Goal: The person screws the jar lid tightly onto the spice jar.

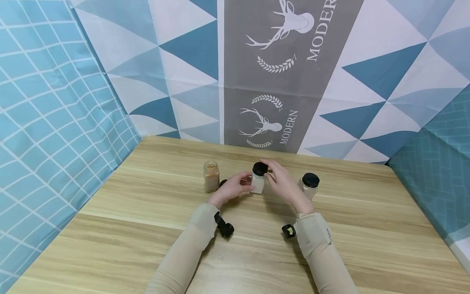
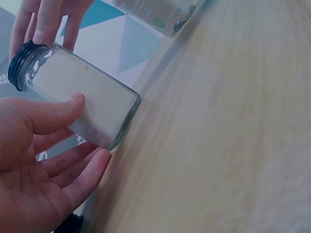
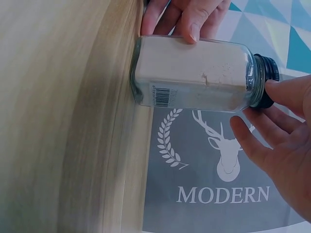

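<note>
Right hand (image 1: 283,182) pinching the lid (image 1: 260,168)!
My left hand (image 1: 233,187) is cupping the jar (image 1: 258,185) low: stiff glass, likely slippery, breakable.

Right of the middle jar (image 1: 258,187): second jar (image 1: 309,190), base part-hidden by the right hand (image 1: 285,184), its upper part cropped in the left wrist view; left of the middle jar: black object (image 1: 222,182), largely covered by the left hand (image 1: 232,188); on the middle jar: barcode (image 3: 161,96), digits too small to read.
</note>
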### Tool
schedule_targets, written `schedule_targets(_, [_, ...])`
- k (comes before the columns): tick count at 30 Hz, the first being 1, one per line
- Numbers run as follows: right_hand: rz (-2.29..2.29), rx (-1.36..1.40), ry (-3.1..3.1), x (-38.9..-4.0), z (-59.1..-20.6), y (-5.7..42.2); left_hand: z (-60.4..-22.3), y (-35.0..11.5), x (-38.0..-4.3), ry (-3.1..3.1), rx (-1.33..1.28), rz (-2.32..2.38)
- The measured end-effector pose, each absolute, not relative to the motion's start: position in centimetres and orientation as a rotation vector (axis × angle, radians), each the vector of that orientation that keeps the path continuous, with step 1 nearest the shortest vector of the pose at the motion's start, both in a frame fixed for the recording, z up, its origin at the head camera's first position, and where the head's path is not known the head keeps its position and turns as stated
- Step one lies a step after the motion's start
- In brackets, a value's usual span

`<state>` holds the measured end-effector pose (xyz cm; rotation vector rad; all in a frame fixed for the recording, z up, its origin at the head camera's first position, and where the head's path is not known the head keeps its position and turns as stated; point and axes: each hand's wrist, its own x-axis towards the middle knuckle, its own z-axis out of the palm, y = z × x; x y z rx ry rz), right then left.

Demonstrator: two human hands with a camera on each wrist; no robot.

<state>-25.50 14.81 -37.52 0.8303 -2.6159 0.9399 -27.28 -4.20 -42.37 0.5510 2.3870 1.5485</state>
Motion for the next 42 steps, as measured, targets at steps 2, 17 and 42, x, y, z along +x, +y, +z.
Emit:
schedule_targets(2, [0.944, 0.826, -2.615, -25.5, -37.5, 14.8, -42.8, -4.1, -27.6, 2.403, 0.541, 1.545])
schedule_targets(17, [0.955, 0.908, -2.623, -25.4, -37.6, 14.9, -42.4, -4.0, -27.2, 2.345, 0.518, 1.573])
schedule_targets(42, [1.042, 0.812, -2.594, -25.1, -37.4, 14.7, -42.9, -3.7, -27.4, 2.386, 0.524, 1.585])
